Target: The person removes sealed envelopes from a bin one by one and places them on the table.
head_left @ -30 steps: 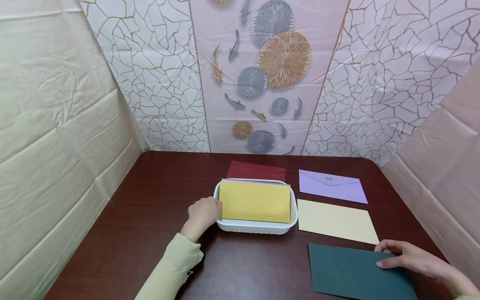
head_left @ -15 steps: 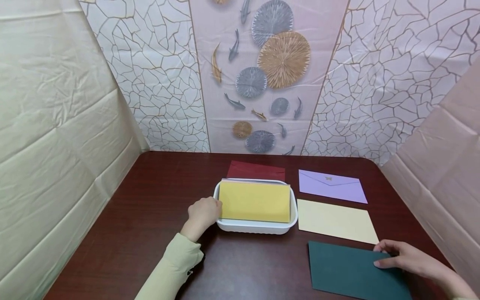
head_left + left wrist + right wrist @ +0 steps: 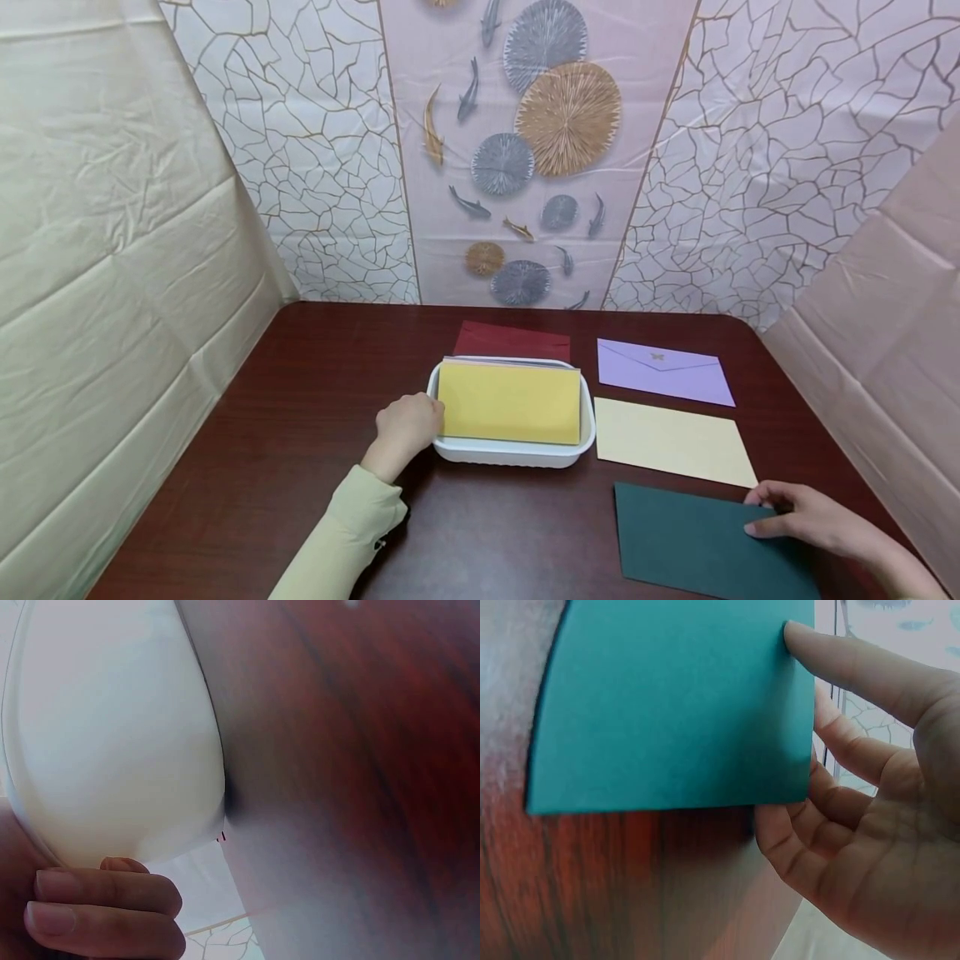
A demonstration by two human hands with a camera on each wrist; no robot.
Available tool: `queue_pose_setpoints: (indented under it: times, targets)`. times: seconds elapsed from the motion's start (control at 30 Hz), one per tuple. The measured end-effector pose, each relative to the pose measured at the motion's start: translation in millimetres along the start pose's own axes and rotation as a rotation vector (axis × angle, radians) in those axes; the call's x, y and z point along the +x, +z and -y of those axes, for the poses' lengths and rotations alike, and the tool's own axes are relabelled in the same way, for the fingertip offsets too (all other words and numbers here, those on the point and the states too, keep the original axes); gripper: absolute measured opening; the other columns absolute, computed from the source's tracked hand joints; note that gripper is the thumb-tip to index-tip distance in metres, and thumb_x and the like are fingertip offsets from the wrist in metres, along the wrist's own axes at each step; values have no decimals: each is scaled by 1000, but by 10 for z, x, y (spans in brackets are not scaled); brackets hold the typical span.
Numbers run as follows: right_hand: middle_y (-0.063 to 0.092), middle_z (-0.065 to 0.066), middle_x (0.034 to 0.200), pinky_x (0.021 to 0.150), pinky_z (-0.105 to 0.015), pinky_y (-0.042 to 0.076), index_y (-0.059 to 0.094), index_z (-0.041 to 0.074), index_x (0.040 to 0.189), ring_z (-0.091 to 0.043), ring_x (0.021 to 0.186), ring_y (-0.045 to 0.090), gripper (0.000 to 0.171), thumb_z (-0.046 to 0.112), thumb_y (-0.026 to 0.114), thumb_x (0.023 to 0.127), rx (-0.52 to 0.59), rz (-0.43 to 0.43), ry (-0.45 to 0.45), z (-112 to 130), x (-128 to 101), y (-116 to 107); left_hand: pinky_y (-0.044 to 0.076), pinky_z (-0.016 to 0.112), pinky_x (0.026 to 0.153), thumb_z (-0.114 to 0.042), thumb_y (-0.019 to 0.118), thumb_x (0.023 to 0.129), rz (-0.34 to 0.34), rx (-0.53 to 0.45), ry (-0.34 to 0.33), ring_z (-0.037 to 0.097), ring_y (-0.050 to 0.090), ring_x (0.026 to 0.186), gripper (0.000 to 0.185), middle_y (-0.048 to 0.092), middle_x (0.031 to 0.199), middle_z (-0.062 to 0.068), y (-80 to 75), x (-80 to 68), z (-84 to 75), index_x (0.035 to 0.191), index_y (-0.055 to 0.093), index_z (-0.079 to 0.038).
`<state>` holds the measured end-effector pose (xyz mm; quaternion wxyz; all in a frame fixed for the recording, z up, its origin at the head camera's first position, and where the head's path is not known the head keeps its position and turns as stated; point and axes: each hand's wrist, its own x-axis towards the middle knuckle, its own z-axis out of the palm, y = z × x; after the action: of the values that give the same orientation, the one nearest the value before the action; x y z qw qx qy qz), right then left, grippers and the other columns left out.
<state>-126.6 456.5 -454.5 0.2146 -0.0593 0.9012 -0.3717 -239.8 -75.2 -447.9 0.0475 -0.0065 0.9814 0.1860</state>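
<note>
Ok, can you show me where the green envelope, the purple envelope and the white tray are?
green envelope (image 3: 697, 537), head view, middle of its face.
purple envelope (image 3: 663, 375), head view, middle, just below the flap.
white tray (image 3: 510, 454), head view, near front wall.

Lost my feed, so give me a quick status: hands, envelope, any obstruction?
Left hand grips white tray end. Right hand pinches dark green envelope edge, flat on table. Cream envelope lies just beyond; nothing on top.

Green envelope (image 3: 705, 542): lower edge cut off at frame bottom. Red envelope (image 3: 512, 341): near part hidden behind tray (image 3: 510, 454). Papers under yellow sheet (image 3: 510, 403): only edges show, count unclear.
</note>
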Motion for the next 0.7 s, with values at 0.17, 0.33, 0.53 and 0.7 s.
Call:
queue_pose_setpoints:
  times: [0.17, 0.33, 0.53, 0.7]
  targets:
    - [49, -4, 88, 64, -27, 37, 64, -1, 103, -5, 77, 44, 24, 17, 73, 90, -16, -16, 8, -12, 14, 16, 49, 49, 60, -30, 44, 100, 3, 0, -1, 25, 58, 63, 45, 56, 64, 7, -2, 0, -3, 60, 57, -15]
    - [48, -4, 88, 64, -27, 36, 64, 0, 103, -5, 77, 42, 24, 18, 74, 90, -32, -29, -5, -22, 19, 29, 50, 51, 61, -30, 44, 99, -7, 2, -3, 26, 60, 65, 45, 57, 66, 7, 0, -1, -4, 60, 58, -15]
    - [48, -4, 87, 64, -28, 36, 64, -1, 103, -7, 77, 43, 25, 17, 74, 90, -34, -33, 6, -16, 22, 40, 50, 50, 62, -30, 43, 100, -1, -2, -5, 25, 59, 64, 45, 56, 65, 7, 4, 5, -3, 59, 57, -15]
    - [51, -5, 89, 65, -29, 38, 64, -1, 104, -12, 79, 45, 26, 18, 75, 90, -45, -43, 31, 1, 24, 59, 49, 49, 60, -30, 43, 100, 9, 1, -4, 24, 57, 63, 44, 56, 65, 7, 8, 9, 2, 60, 56, -14]
